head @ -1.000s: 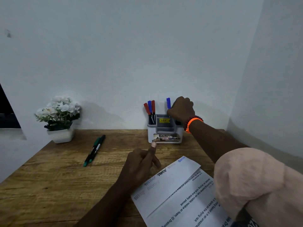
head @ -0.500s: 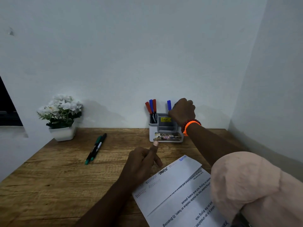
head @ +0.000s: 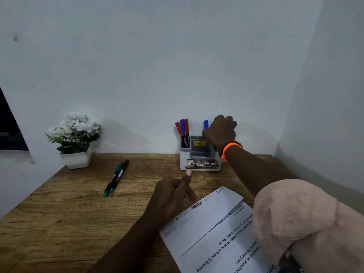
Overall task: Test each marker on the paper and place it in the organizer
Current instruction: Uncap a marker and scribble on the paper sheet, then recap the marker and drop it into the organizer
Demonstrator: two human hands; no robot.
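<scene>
Blue marker (head: 206,124): upright at the right rear of the organizer (head: 201,154), cap showing just left of the right hand (head: 219,131); lower barrel hidden, so seating depth impossible to tell.
Right hand: curled over the organizer's right rear corner, fingers turned away from the camera; closed on the marker or merely resting beside it — cannot tell.
Risk at release: marker tipping out or leaning against the wall if let go before reaching the compartment floor; caused by a blind drop behind the hand.
Risk on withdrawal: wrist and orange bracelet (head: 229,149) sit right at the organizer's rim; a careless pull back likely to drag or topple the light organizer, spilling everything in it.
Other markers (head: 182,128): two red and one blue, leaning together in the left compartment; likely to scatter with any jolt.
Left hand (head: 170,196): loosely curled, thumb up, empty, resting at the top left edge of the paper (head: 208,219); just in front of the organizer, apart from it.
Paper: folded, scribble marks along its upper edge; likely to slide if the left hand lifts while the right sleeve (head: 295,219) brushes across it.
Untested pair (head: 116,178): one green and one black marker, side by side on the tabletop (head: 69,213), well left of the organizer; liable to roll if bumped during the next reach.
Plant (head: 75,138): back left corner, clear of the reach path; low risk.
</scene>
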